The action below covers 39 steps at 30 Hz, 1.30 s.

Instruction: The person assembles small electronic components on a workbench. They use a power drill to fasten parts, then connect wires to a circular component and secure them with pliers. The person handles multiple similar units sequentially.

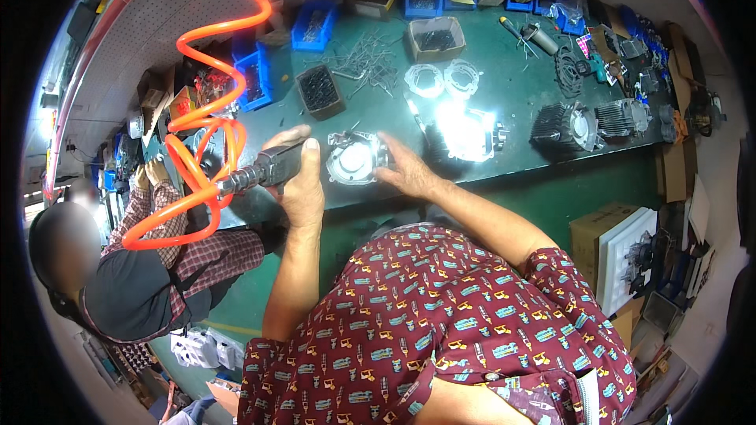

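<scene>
My left hand (pixel 304 193) is wrapped round a dark air-powered driver (pixel 276 164), its thumb pointing up along the body. An orange coiled air hose (pixel 185 220) joins the tool's metal fitting. Just right of the tool, a round silvery metal housing (pixel 353 161) lies near the bench's front edge. My right hand (pixel 411 171) grips this housing by its right side, thumb and fingers at its rim. The tool's working end is hidden behind my left hand.
On the green bench (pixel 543 71) lie loose metal rods (pixel 366 59), a box of dark screws (pixel 319 90), ring-shaped castings (pixel 425 80), a brightly lit finned part (pixel 470 134) and finned cylinders (pixel 563 126). Blue bins (pixel 315 24) line the back. A co-worker (pixel 142 275) sits at left.
</scene>
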{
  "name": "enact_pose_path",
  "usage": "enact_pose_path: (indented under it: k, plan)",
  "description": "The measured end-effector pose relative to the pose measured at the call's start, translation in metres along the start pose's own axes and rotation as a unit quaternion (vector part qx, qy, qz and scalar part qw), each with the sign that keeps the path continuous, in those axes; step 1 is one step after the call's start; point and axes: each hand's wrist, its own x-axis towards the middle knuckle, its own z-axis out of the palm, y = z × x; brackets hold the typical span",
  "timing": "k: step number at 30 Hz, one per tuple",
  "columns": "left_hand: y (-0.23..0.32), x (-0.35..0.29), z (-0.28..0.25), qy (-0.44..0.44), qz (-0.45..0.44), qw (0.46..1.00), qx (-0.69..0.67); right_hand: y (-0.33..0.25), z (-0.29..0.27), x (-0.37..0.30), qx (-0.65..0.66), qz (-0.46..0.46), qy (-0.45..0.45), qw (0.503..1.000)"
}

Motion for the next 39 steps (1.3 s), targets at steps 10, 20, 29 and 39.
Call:
enact_pose_path:
  k: [10,20,29,39]
  plan:
    - [0.024,0.034,0.025,-0.263,-0.077,0.961,0.041,0.001,-0.001,0.004,0.0,0.006,-0.019,1.0]
    - [0.019,0.036,0.035,-0.255,-0.067,0.961,0.079,0.002,0.001,0.002,-0.006,-0.012,0.002,1.0]
    - [0.005,0.04,0.034,-0.205,-0.096,0.974,0.025,0.003,0.0,0.004,0.001,0.004,-0.011,1.0]
    - [0.01,0.037,0.033,-0.196,-0.095,0.975,0.037,0.008,0.002,0.004,0.004,-0.001,-0.009,1.0]
